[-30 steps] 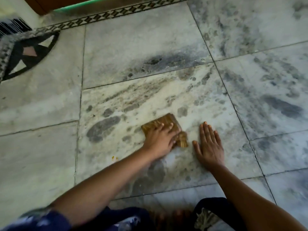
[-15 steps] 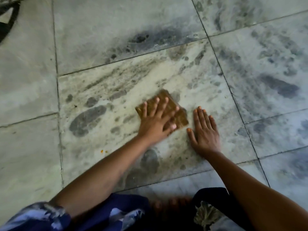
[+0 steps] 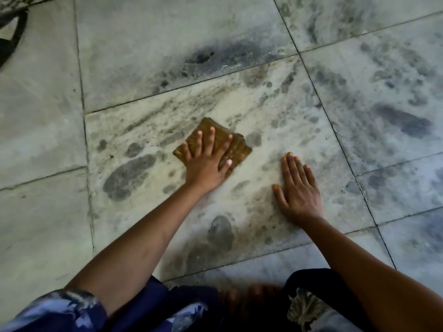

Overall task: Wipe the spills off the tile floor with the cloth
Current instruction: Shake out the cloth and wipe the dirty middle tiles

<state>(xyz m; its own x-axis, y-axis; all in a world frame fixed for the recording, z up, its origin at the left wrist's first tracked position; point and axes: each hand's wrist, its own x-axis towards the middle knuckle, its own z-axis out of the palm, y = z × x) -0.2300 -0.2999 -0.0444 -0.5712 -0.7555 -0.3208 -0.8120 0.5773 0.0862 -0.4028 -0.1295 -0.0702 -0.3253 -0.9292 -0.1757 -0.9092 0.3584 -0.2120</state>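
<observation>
Cloth (image 3: pixel 236 149) — flat under left hand (image 3: pixel 206 161) — on tile floor (image 3: pixel 275 130).

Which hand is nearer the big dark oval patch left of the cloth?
Left. The left hand presses flat on the cloth, just right of the oval patch. The right hand lies flat on bare tile farther right, beyond the cloth.

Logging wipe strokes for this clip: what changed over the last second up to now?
The left hand went from bunching the cloth with curled fingers to pressing it flat with spread fingers, and pushed it forward, away from the body, across the stained tile. The right hand stayed flat on the floor beside it, off the cloth. The dark patches on the tile look unchanged.
</observation>
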